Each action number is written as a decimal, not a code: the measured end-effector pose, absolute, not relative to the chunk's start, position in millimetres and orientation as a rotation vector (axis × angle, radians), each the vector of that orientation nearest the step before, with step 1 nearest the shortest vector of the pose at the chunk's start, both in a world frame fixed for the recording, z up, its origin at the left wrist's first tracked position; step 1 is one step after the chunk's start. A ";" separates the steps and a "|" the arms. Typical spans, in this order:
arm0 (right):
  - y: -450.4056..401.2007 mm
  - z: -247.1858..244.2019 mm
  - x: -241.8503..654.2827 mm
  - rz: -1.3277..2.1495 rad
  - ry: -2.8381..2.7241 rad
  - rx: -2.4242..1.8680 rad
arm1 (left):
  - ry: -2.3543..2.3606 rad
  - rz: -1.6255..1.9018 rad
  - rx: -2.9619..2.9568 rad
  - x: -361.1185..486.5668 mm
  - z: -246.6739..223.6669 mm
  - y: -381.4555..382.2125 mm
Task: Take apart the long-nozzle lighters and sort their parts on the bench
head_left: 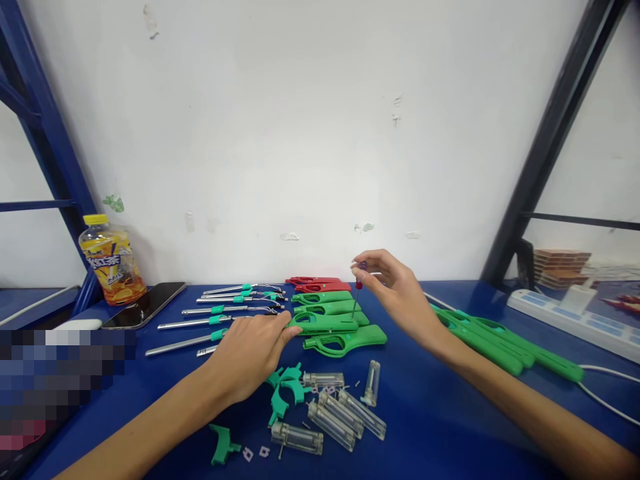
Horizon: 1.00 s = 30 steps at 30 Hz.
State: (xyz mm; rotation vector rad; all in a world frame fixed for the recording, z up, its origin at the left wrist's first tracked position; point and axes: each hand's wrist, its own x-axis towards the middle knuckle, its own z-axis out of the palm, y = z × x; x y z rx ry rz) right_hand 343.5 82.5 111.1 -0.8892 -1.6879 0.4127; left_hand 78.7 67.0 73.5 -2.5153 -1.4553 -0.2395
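Note:
My right hand [395, 290] pinches the dark red handle of a small screwdriver [359, 283]. The screwdriver stands nearly upright, its thin shaft reaching down to a green lighter casing [327, 325]; whether the tip sits in a screw is too small to tell. My left hand [253, 350] is closed on the front end of that casing, thumb along its near side. Another green casing [367, 338] lies just in front, and more green and red casings [318, 288] are lined up behind. Left of them are several metal lighter tubes [187, 323] with wires and teal pieces.
Clear fuel tanks [331, 425], teal triggers [223, 445] and small pale clips [264, 452] lie on the near blue table. More green casings [500, 343] rest at right beside a white power strip [565, 317]. At left are a drink bottle [113, 263] and a phone [146, 307].

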 end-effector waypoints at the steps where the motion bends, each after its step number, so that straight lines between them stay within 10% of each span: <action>1: 82.8 110.6 343.6 0.404 -1.693 -0.888 | -1.456 -0.239 -2.518 78.9 73.6 67.0; 30: 79.1 108.2 340.1 0.277 -1.796 -0.856 | -1.442 -0.209 -2.578 78.0 72.2 63.5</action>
